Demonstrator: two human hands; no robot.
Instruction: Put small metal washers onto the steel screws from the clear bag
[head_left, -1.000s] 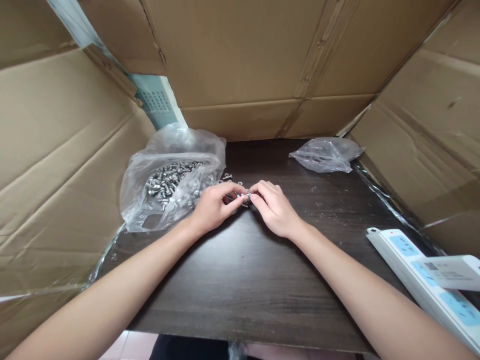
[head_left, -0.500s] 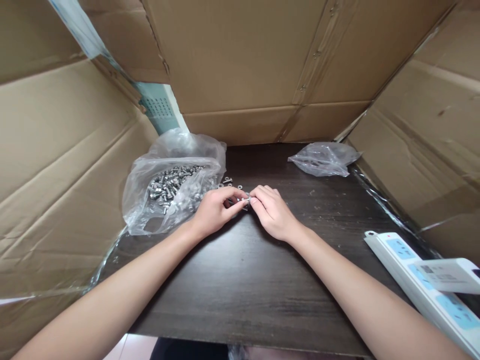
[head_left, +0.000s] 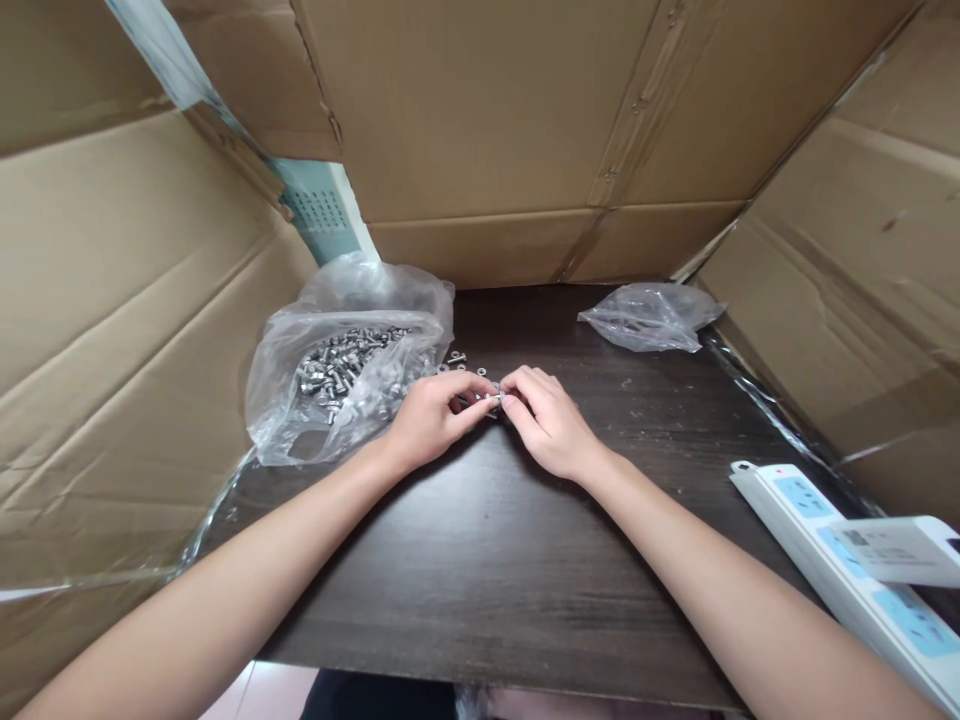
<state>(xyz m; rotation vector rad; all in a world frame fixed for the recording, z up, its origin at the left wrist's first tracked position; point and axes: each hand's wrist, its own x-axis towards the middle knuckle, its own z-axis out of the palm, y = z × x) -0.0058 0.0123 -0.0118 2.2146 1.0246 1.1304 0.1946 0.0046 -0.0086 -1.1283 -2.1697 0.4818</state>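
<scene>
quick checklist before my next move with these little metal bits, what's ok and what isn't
1. Left hand has a fingertip grip on the small metal part: ok
2. Right hand has its fingertips at the same part: ok
3. Pieces between the fingertips properly lined up: cannot tell, too small and partly covered
4. Bag of bolts close by: ok, right beside the left hand
5. All hardware inside the bag: not ok, a washer and other pieces lie loose on the table
6. Power strip apart from both hands: ok

Head view — forward and down, over both forearms.
</scene>
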